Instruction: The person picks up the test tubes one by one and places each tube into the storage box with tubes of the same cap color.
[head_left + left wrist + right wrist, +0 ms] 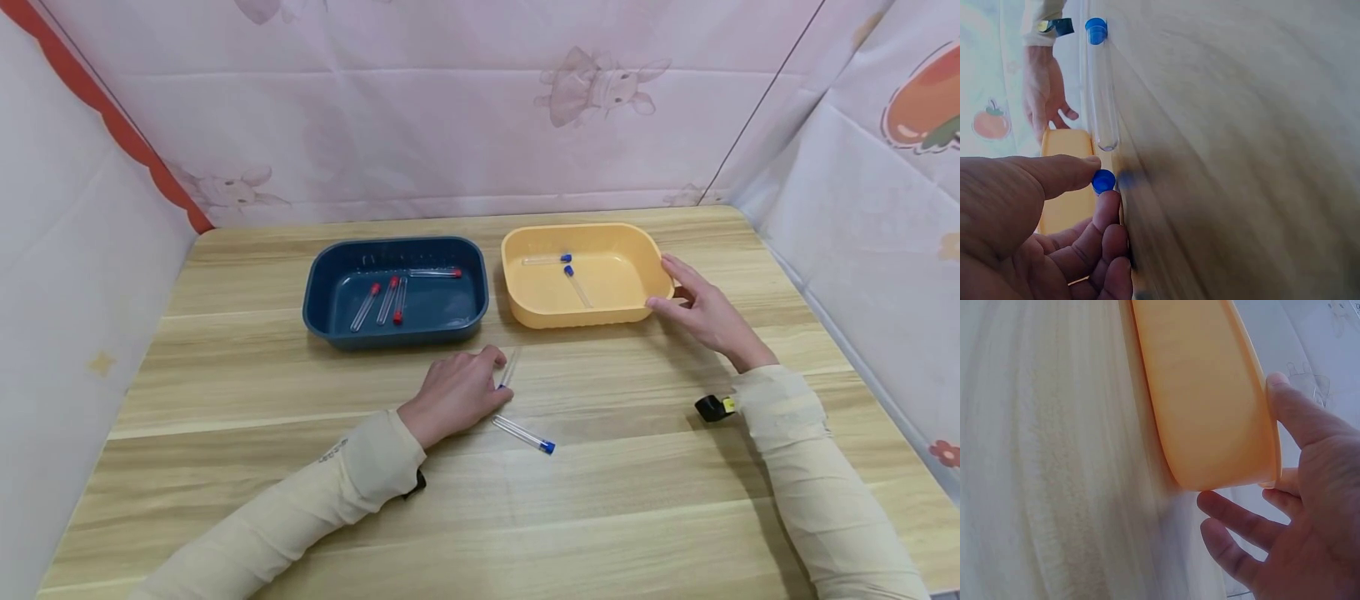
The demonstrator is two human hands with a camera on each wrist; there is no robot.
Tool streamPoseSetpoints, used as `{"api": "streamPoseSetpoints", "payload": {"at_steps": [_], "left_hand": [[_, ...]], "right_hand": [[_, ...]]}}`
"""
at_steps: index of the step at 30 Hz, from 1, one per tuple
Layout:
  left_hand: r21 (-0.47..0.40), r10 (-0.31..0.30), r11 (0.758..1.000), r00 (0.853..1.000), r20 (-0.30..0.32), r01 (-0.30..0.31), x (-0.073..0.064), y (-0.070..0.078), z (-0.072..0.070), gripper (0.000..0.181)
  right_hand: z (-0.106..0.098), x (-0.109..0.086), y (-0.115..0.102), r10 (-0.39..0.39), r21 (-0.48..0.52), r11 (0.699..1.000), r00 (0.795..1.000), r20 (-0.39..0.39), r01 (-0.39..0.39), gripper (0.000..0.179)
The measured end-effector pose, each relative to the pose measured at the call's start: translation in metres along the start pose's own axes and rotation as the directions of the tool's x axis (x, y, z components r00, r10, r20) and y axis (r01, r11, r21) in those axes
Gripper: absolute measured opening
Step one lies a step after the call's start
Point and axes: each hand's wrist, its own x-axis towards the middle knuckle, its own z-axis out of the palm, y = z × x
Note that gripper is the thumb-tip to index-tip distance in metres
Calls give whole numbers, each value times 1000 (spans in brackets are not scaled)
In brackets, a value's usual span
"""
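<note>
My left hand (459,387) is low over the table and pinches a test tube by its blue cap (1104,181) between thumb and forefinger. The clear end of that tube (512,363) points toward the bins. Just in front of the hand lies another blue-capped test tube (522,435), flat on the wood. At the yellow bin (577,318), my right hand (708,315) holds the near right corner, thumb on the front rim and fingers round the end. Two blue-capped tubes (577,286) lie inside this bin.
Left of the yellow bin stands a dark blue bin (393,338) containing several red-capped test tubes (365,308). Patterned fabric (450,125) hangs behind the wooden table (637,517) and along its sides. A black wrist camera (712,407) is beside the right sleeve.
</note>
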Motion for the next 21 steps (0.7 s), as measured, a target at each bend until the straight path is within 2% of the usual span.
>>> {"api": "streamPoseSetpoints", "payload": {"at_steps": [6, 10, 13, 17, 19, 21], "left_hand": [[5, -13, 1000, 1000, -12, 13, 0, 3, -2, 48], [-33, -12, 999, 1000, 7, 12, 1, 2, -4, 58], [-47, 53, 998, 998, 33, -51, 4, -1, -7, 69], [-40, 186, 982, 981, 49, -184, 10, -3, -10, 77], [-35, 227, 974, 973, 49, -225, 14, -4, -11, 78], [-31, 242, 970, 968, 59, -240, 17, -3, -12, 79]], "right_hand": [[-1, -5, -23, 8, 11, 1000, 1000, 5, -8, 68], [-1, -6, -27, 10, 10, 1000, 1000, 9, -10, 68], [-1, -5, -26, 5, 20, 1000, 1000, 9, -5, 68], [-1, -5, -25, 7, 26, 1000, 1000, 10, -7, 68], [-1, -5, -24, 9, 24, 1000, 1000, 11, -9, 68], [-1, -5, -24, 11, 23, 1000, 1000, 11, -11, 68]]}}
